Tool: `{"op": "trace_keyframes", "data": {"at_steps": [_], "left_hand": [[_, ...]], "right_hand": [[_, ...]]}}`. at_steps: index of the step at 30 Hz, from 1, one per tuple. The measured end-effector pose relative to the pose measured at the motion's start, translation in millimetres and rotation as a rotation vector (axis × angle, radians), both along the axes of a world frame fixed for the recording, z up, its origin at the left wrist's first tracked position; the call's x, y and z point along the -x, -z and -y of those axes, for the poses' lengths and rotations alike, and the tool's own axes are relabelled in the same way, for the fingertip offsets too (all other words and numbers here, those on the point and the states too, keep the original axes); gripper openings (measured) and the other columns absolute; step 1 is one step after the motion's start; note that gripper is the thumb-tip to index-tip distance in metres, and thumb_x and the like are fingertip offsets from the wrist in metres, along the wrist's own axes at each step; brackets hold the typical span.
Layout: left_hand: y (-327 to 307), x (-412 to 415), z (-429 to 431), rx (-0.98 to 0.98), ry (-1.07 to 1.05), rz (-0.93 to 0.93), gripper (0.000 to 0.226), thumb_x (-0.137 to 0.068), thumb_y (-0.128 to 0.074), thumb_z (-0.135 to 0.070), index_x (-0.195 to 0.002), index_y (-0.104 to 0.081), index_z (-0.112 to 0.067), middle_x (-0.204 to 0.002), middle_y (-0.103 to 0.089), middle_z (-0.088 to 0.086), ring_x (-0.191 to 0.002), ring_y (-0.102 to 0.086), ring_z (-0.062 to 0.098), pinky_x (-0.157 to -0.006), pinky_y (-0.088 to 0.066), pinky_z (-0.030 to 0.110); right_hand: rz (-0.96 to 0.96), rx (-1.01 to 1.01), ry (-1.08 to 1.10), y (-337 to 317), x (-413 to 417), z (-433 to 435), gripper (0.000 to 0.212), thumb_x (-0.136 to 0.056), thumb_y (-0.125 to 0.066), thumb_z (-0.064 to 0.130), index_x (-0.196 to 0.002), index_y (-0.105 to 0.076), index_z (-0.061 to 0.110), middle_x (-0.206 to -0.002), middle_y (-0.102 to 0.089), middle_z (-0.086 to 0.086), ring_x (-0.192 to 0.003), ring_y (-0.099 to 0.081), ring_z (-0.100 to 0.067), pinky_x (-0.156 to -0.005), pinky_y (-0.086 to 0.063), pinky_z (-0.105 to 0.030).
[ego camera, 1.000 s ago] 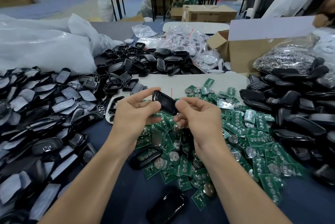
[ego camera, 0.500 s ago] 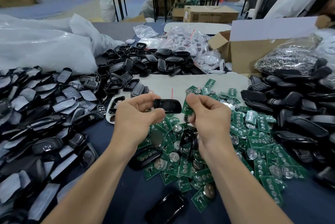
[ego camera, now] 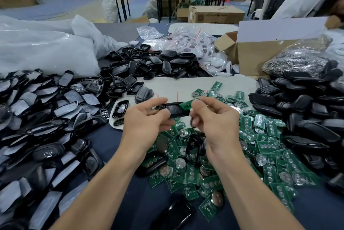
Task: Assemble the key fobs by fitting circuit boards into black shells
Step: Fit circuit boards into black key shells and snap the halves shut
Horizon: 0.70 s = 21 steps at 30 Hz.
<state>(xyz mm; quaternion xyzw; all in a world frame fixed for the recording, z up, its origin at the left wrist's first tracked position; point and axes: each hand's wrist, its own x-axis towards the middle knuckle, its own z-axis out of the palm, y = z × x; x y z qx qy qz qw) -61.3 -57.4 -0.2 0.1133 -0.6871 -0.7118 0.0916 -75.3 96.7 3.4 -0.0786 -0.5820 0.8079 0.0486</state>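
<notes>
Nearest me, a glossy black oval plastic shell [ego camera: 175,215] is lying alone on the dark blue table cover [ego camera: 137,209]. Just beyond it, a loose heap of small green rectangular circuit boards [ego camera: 270,155] is spreading rightward, so I am judging most of the job as not yet done. Above that heap my left hand [ego camera: 147,120] is curling fingers and thumb round a long black plastic casing half [ego camera: 175,109]. My right hand [ego camera: 216,118] is pinching one green board [ego camera: 188,103] against the casing's right end, and it is looking tilted and not yet seated. Farther out, mounds of black shell parts [ego camera: 37,118] are waiting on the left and rounded black casings [ego camera: 307,114] on the right. I cannot tell whether those are finished. Behind them a brown cardboard box [ego camera: 260,56] is standing open.
</notes>
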Motion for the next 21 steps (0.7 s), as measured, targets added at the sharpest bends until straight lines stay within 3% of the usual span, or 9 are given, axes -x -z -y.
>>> {"op": "trace_keyframes", "data": {"at_steps": [3, 7, 11, 14, 21], "left_hand": [[-0.9, -1.2, -0.4, 0.006, 0.006, 0.003, 0.027, -0.095, -0.071, 0.001, -0.107, -0.078, -0.022, -0.083, -0.08, 0.009, -0.071, -0.079, 0.024, -0.063, -0.062, 0.026], [-3.0, -1.1, -1.1, -0.033, 0.049, 0.008, 0.026, -0.096, -0.067, 0.004, -0.107, -0.078, -0.017, -0.09, -0.081, 0.007, -0.08, -0.08, 0.024, -0.069, -0.063, 0.025], [-3.2, -1.1, -1.1, -0.02, 0.12, 0.006, 0.03, -0.096, -0.062, 0.008, -0.105, -0.081, -0.013, -0.094, -0.082, 0.007, -0.086, -0.079, 0.022, -0.075, -0.063, 0.026], [-3.1, -1.5, -0.8, -0.047, 0.123, 0.002, 0.031, -0.095, -0.061, 0.011, -0.102, -0.08, -0.012, -0.093, -0.082, 0.008, -0.085, -0.079, 0.022, -0.072, -0.063, 0.024], [-3.3, -3.1, -2.2, -0.014, 0.109, -0.043, 0.04, -0.093, -0.065, 0.011, -0.085, -0.083, -0.024, -0.089, -0.082, 0.007, -0.084, -0.079, 0.022, -0.072, -0.063, 0.025]], "right_hand": [[-0.048, -0.035, -0.056, -0.6, -2.5, 2.5, 0.012, -0.091, -0.076, 0.009, -0.081, -0.08, 0.016, -0.067, -0.071, -0.008, -0.051, -0.057, -0.015, -0.049, -0.045, -0.021], [-0.13, -0.321, -0.065, 2.9, -5.6, 6.4, 0.022, -0.089, -0.073, 0.01, -0.098, -0.075, 0.031, -0.058, -0.067, 0.001, -0.047, -0.052, -0.009, -0.05, -0.046, -0.018], [-0.212, -0.463, 0.028, 3.4, -7.8, 8.3, 0.013, -0.084, -0.083, 0.018, -0.082, -0.075, 0.029, -0.064, -0.073, 0.01, -0.049, -0.06, -0.002, -0.049, -0.044, -0.012], [-0.226, -0.49, 0.064, 4.8, -7.0, 6.1, 0.019, -0.081, -0.086, 0.017, -0.074, -0.076, 0.032, -0.068, -0.074, 0.016, -0.06, -0.068, -0.002, -0.057, -0.049, -0.011], [-0.234, -0.549, 0.055, 5.3, -5.3, 6.2, 0.023, -0.081, -0.086, 0.015, -0.07, -0.075, 0.033, -0.065, -0.072, 0.017, -0.058, -0.066, -0.002, -0.057, -0.05, -0.013]]}}
